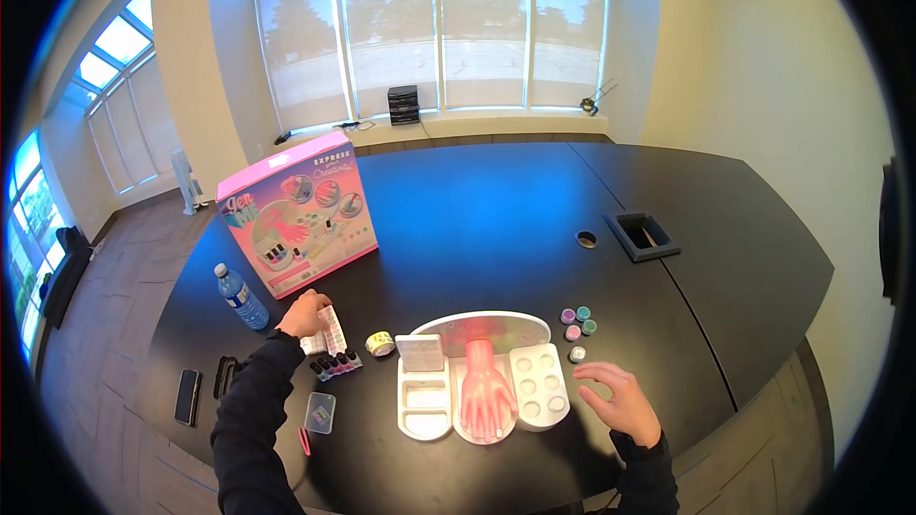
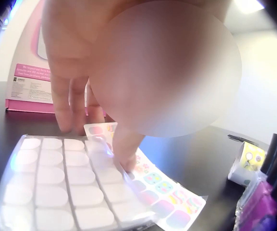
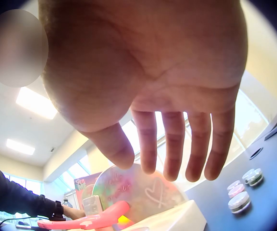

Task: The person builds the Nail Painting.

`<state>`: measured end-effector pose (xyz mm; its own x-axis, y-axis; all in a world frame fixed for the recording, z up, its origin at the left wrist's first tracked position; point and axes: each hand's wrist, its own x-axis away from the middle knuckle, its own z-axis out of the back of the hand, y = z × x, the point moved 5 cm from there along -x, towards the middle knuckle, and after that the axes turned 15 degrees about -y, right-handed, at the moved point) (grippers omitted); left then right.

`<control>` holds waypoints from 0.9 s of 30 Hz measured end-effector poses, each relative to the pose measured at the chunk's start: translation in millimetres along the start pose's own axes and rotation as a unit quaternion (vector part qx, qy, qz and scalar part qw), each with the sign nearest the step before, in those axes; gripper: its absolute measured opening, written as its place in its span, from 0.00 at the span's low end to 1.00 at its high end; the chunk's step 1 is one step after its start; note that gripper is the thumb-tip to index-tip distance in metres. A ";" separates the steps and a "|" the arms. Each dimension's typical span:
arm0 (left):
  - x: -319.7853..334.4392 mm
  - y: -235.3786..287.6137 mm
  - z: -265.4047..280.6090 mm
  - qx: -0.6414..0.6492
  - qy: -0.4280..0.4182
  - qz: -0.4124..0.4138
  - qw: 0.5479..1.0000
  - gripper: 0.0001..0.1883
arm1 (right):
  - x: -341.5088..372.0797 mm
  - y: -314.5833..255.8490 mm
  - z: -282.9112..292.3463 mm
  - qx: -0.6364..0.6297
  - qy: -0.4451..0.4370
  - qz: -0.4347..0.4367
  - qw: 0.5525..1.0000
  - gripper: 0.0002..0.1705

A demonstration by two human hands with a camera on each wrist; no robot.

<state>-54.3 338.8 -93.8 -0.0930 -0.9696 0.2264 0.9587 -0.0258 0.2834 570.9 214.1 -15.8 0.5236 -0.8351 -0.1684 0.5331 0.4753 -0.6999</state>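
My left hand [image 1: 305,313] is over the nail supplies on the table's left side. In the left wrist view its thumb lies on a colourful nail sticker sheet [image 2: 165,192], with the fingers at the sheet's far end, pinching it. A clear-covered pack of white nail shapes [image 2: 56,185] lies beside that sheet. My right hand [image 1: 622,404] hovers, fingers spread and relaxed, holding nothing, right of the white manicure stand [image 1: 434,424]. A pink model hand [image 1: 485,396] lies palm down in the stand's middle. Near my right fingers is a small silver-white pot [image 1: 577,354].
Several nail polish bottles [image 1: 336,365], a yellow-patterned roll [image 1: 380,343], a clear box [image 1: 321,413] and pink tweezers [image 1: 304,441] lie near my left arm. Behind stand a water bottle [image 1: 240,297] and a pink box [image 1: 301,215]. Coloured pots [image 1: 572,333] sit right; a phone [image 1: 188,397] left.
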 end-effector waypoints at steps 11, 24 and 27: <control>24.2 15.2 44.6 0.151 0.103 -0.043 0.982 0.11 | 3.4 2.3 1.1 0.004 0.001 -0.005 1.000 0.14; 157.9 176.9 95.8 0.122 0.156 -0.191 0.961 0.07 | -3.5 -1.0 -2.8 0.005 -0.003 0.010 1.000 0.14; 165.1 197.9 89.3 0.144 0.140 -0.218 0.955 0.07 | -4.2 -2.4 -3.8 0.004 -0.004 0.009 1.000 0.14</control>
<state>96.0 195.3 83.0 -0.3526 -0.9102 -0.2172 0.7282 -0.4126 0.5473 565.0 215.5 -16.0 0.5384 -0.8240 -0.1763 0.5286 0.4932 -0.6909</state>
